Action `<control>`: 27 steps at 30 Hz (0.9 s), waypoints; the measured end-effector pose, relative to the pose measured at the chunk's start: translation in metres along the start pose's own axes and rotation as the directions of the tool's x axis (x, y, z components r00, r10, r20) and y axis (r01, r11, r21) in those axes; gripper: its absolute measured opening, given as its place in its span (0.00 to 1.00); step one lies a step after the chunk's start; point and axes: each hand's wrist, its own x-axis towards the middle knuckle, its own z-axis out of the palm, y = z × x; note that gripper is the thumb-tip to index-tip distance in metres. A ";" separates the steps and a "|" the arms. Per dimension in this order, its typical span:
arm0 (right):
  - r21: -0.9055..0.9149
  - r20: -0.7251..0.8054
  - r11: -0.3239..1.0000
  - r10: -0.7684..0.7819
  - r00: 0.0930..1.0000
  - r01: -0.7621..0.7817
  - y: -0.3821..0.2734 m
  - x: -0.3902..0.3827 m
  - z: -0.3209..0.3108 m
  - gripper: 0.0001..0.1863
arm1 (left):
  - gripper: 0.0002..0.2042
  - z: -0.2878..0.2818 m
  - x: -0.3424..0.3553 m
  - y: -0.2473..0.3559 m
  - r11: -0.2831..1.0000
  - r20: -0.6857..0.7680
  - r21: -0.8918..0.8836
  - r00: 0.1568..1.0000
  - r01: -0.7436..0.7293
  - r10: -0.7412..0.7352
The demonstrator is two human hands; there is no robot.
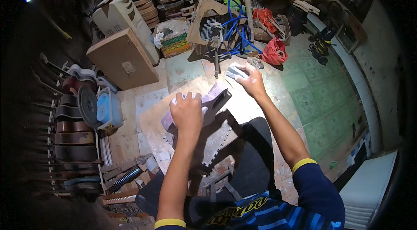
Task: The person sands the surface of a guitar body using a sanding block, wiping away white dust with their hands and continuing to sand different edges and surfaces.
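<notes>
My left hand (186, 112) is closed over the rim of a curved, purplish-grey guitar body (215, 92) coated in pale dust, with a dark side and a notch at its far end. It is tilted above my lap, and my left forearm hides part of it. Up and to the right, my right hand (252, 81) grips a small, pale grey sanding block (236, 72), held a little apart from the body. White dust covers the fingers of both hands. Below lies a dusty board (152, 112), with a mat with toothed edges (216, 145) on it.
Several guitars (76, 141) line a rack at left, beside a blue plastic container (109, 107). Ahead stand a flat brown panel (124, 60), a patterned basket (176, 43), a coiled blue hose (236, 28) and a red bag (274, 52). A white cabinet (369, 188) is at lower right.
</notes>
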 end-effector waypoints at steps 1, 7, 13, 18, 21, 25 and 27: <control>0.087 -0.008 0.996 -0.024 1.000 0.024 -0.011 -0.006 0.004 0.26 | 0.20 0.001 -0.004 -0.004 1.000 -0.016 0.015 1.000 0.002 -0.002; -0.107 -0.001 0.991 0.083 0.997 -0.083 0.008 -0.003 0.003 0.23 | 0.21 0.004 0.001 -0.001 1.000 -0.044 0.007 0.999 0.002 -0.002; -0.025 0.233 0.997 0.081 0.969 -0.078 -0.030 -0.048 -0.023 0.46 | 0.22 0.001 0.002 -0.011 0.999 -0.040 -0.018 0.999 -0.026 0.025; -0.317 0.616 0.944 0.128 0.777 0.095 -0.066 -0.054 -0.038 0.52 | 0.22 0.000 0.001 -0.011 1.000 -0.027 -0.002 0.999 -0.029 0.028; -0.398 0.689 0.905 0.184 0.701 0.153 -0.073 -0.053 -0.032 0.56 | 0.22 0.001 0.001 -0.010 0.999 -0.033 -0.007 0.999 -0.040 0.040; -0.479 0.617 0.861 0.190 0.764 0.172 -0.065 -0.039 -0.016 0.57 | 0.21 0.001 -0.001 -0.006 0.998 -0.070 -0.015 0.996 -0.059 0.057; -0.451 0.618 0.872 0.148 0.772 0.193 -0.059 -0.031 -0.010 0.58 | 0.21 0.000 -0.002 -0.005 0.998 -0.075 -0.020 0.996 -0.059 0.057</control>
